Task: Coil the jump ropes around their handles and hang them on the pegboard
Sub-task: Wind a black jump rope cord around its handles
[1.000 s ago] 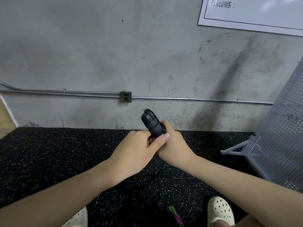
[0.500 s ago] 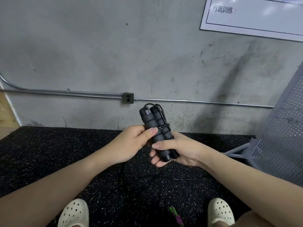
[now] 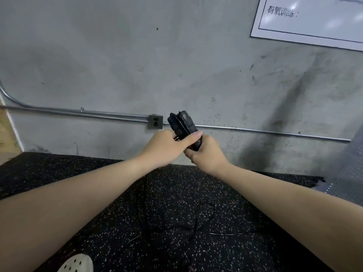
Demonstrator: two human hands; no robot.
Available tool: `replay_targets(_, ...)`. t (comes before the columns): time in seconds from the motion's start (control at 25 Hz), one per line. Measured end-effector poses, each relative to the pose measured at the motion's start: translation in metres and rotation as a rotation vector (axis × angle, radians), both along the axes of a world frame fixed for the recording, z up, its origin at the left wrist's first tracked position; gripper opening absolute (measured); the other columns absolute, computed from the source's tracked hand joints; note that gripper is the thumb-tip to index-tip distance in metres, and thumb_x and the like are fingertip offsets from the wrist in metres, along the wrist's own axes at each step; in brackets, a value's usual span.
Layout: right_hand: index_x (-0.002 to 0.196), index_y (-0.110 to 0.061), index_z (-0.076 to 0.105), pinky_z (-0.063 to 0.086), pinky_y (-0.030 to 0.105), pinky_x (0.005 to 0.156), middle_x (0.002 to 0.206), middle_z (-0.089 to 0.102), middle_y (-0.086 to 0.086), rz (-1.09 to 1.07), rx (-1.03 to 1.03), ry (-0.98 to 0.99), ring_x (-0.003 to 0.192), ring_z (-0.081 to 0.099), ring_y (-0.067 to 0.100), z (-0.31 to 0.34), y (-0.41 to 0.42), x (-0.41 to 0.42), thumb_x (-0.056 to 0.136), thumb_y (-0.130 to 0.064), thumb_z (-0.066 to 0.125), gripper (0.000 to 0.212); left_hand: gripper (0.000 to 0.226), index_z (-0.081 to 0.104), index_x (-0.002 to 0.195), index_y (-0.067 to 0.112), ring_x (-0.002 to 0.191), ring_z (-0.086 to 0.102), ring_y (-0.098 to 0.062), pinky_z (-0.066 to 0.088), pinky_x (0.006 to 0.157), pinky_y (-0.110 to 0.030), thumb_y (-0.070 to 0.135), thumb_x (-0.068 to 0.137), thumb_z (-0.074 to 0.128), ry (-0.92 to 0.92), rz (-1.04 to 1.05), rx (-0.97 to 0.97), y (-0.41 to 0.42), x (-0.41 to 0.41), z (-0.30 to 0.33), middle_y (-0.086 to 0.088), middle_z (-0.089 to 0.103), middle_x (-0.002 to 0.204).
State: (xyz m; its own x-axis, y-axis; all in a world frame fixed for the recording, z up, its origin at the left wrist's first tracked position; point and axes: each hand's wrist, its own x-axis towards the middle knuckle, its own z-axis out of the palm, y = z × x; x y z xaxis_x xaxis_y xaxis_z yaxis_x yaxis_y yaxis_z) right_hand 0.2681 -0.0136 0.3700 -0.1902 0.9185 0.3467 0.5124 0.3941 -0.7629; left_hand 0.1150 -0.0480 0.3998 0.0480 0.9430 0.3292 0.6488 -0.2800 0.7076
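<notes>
Two black jump rope handles [image 3: 181,124] are held together, upright, in front of the concrete wall, with thin black cord wound round them. My right hand [image 3: 208,154] grips their lower ends from below. My left hand [image 3: 167,149] wraps round the bundle just above it, thumb across the front. The loose black cord [image 3: 196,222] trails down from the handles onto the speckled floor mat and is hard to see there. The grey perforated pegboard [image 3: 351,173] leans at the far right edge.
A black speckled rubber mat [image 3: 98,173] covers the floor up to the concrete wall. A metal conduit with an outlet box [image 3: 155,121] runs along the wall. A white sign [image 3: 314,20] hangs top right. My white clog [image 3: 76,264] shows at the bottom left.
The view has tilted up. My hands have lifted the handles and closed tighter together round them, and my right hand now holds them from below with its back towards me.
</notes>
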Motion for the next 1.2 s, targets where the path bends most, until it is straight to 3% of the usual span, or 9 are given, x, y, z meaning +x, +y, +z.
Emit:
replay_targets(0.2, 0.087, -0.012, 0.059, 0.045, 0.030, 0.058, 0.073, 0.066, 0.006, 0.023, -0.011, 0.028, 0.061, 0.058, 0.018, -0.055, 0.148, -0.012, 0.087, -0.015, 0.073, 0.014, 0.049, 0.057, 0.058, 0.023, 0.041, 0.044, 0.001, 0.030, 0.044, -0.017, 0.058, 0.092, 0.067, -0.111, 0.019, 0.034, 0.159, 0.000, -0.054, 0.013, 0.050, 0.043)
replay_targets(0.4, 0.090, -0.007, 0.055, 0.053, 0.031, 0.064, 0.068, 0.057, 0.007, 0.478, -0.477, 0.328, 0.065, 0.060, 0.024, -0.034, 0.254, 0.017, 0.086, -0.016, 0.073, 0.021, 0.041, 0.069, 0.085, 0.025, 0.044, 0.040, -0.010, 0.034, 0.050, -0.030, 0.065, 0.092, 0.059, -0.041, -0.300, -0.023, 0.273, -0.027, -0.048, 0.007, 0.044, 0.046)
replay_targets(0.56, 0.080, -0.012, 0.064, 0.046, 0.028, 0.059, 0.072, 0.070, 0.006, 0.169, -0.251, 0.099, 0.065, 0.060, 0.018, 0.021, 0.272, 0.010, 0.084, -0.020, 0.076, 0.015, 0.059, 0.069, 0.080, 0.016, 0.042, 0.036, -0.008, 0.033, 0.054, -0.030, 0.072, 0.091, 0.055, -0.101, -0.254, -0.065, 0.289, -0.019, 0.005, 0.010, 0.041, 0.044)
replay_targets(0.72, 0.068, -0.013, 0.051, 0.034, 0.032, 0.055, 0.058, 0.045, -0.004, 0.033, -0.131, 0.190, 0.055, 0.039, 0.015, 0.079, 0.263, 0.016, 0.074, -0.021, 0.073, 0.024, 0.038, 0.055, 0.069, 0.021, 0.037, 0.045, 0.007, 0.032, 0.044, -0.008, 0.024, 0.106, 0.055, -0.104, -0.266, -0.028, 0.271, 0.009, 0.080, 0.017, 0.055, 0.040)
replay_targets(0.84, 0.068, -0.013, 0.048, 0.036, 0.029, 0.049, 0.053, 0.043, -0.010, -0.097, 0.078, 0.155, 0.050, 0.038, 0.012, 0.088, 0.251, 0.035, 0.072, -0.027, 0.075, 0.031, 0.028, 0.057, 0.077, 0.020, 0.036, 0.045, 0.010, 0.033, 0.041, -0.005, 0.014, 0.104, 0.058, -0.107, -0.410, 0.042, 0.261, 0.022, 0.099, 0.019, 0.065, 0.068)
replay_targets(0.92, 0.072, -0.017, 0.056, 0.045, 0.033, 0.051, 0.056, 0.052, -0.010, -0.197, 0.166, 0.113, 0.051, 0.045, 0.013, 0.093, 0.244, 0.039, 0.067, -0.040, 0.077, 0.032, 0.012, 0.067, 0.092, 0.014, 0.037, 0.044, 0.004, 0.031, 0.042, -0.008, 0.017, 0.102, 0.062, -0.146, -0.475, 0.044, 0.260, 0.023, 0.106, 0.013, 0.055, 0.043)
replay_targets(0.96, 0.075, -0.018, 0.058, 0.046, 0.032, 0.052, 0.058, 0.054, -0.010, -0.202, 0.151, 0.093, 0.052, 0.048, 0.011, 0.098, 0.240, 0.042, 0.068, -0.041, 0.081, 0.033, 0.012, 0.072, 0.099, 0.013, 0.039, 0.038, 0.000, 0.029, 0.043, -0.015, 0.023, 0.101, 0.066, -0.191, -0.496, 0.018, 0.263, 0.021, 0.108, 0.016, 0.041, 0.051)
replay_targets(1.04, 0.083, -0.017, 0.060, 0.048, 0.027, 0.058, 0.066, 0.062, -0.010, 0.011, 0.006, 0.054, 0.059, 0.057, 0.008, 0.108, 0.229, 0.051, 0.075, -0.033, 0.088, 0.033, 0.011, 0.077, 0.099, 0.028, 0.046, 0.024, -0.008, 0.017, 0.046, -0.027, 0.036, 0.095, 0.072, -0.265, -0.564, -0.064, 0.263, 0.012, 0.106, -0.006, 0.030, 0.064)
replay_targets(1.2, 0.112, -0.011, 0.059, 0.059, 0.033, 0.071, 0.087, 0.073, 0.020, 0.595, -0.415, 0.314, 0.082, 0.074, 0.033, 0.121, 0.209, 0.061, 0.086, -0.010, 0.072, 0.029, 0.011, 0.079, 0.095, 0.037, 0.049, 0.017, -0.007, 0.013, 0.046, -0.026, 0.032, 0.095, 0.069, -0.268, -0.719, -0.164, 0.249, 0.001, 0.114, 0.010, 0.029, 0.061)
